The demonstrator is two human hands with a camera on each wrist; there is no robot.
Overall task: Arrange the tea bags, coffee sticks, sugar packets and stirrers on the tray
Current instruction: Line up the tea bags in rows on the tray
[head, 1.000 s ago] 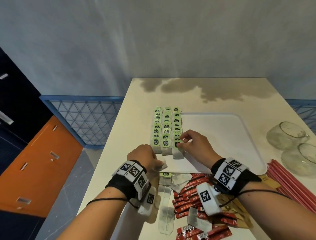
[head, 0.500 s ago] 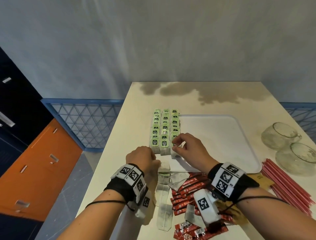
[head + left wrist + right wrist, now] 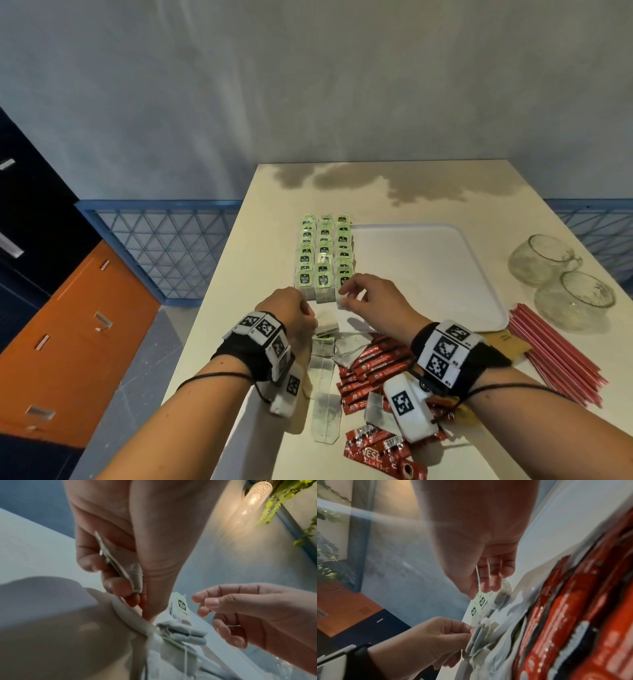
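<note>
Green-tagged tea bags (image 3: 323, 253) stand in three rows along the left edge of the white tray (image 3: 428, 274). My left hand (image 3: 294, 310) hovers just in front of them and pinches a few flat tea bags (image 3: 120, 566) between thumb and fingers. My right hand (image 3: 344, 297) is at the front bag of the right row (image 3: 181, 605), fingers curled close beside its tag. A thin white edge shows between its thumb and fingers (image 3: 477, 577); what it is stays unclear. Loose tea bags (image 3: 325, 342) and red coffee sticks (image 3: 373, 366) lie below my wrists.
Red stirrers (image 3: 555, 353) lie in a bundle at the right, with brown sugar packets (image 3: 507, 342) beside them. Two glass cups (image 3: 541, 257) (image 3: 575, 298) stand right of the tray. Clear empty wrappers (image 3: 325, 411) lie near the front. The table's left edge is close to my left arm.
My right hand has drawn back a little from the front of the right tea bag row. My left hand has stayed in place with its tea bags.
</note>
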